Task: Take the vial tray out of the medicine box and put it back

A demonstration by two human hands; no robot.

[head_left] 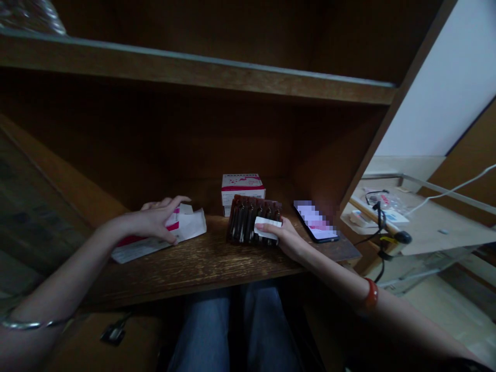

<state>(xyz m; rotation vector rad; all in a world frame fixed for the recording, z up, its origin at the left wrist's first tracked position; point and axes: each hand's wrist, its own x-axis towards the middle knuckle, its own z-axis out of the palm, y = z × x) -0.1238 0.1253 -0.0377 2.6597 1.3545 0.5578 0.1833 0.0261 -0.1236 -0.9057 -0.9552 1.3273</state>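
My right hand point(284, 235) grips a tray of dark brown ampoules point(248, 219), held tilted above the front of the wooden shelf. Under my right thumb a small white slip of paper point(268, 227) is pinned against the tray. My left hand point(157, 219) wraps over a white and pink carton point(189, 225) that lies on its side, its end flaps open toward the right. Behind the ampoules stands a second white and pink box point(243, 187), partly covered by them.
A lit phone point(315, 221) lies right of the ampoules near the shelf's side panel. An upper shelf board point(201, 70) spans overhead. Farther right, a white cable point(457, 186) runs over a side table point(437, 230) with a plastic bag. My legs are below the wooden edge.
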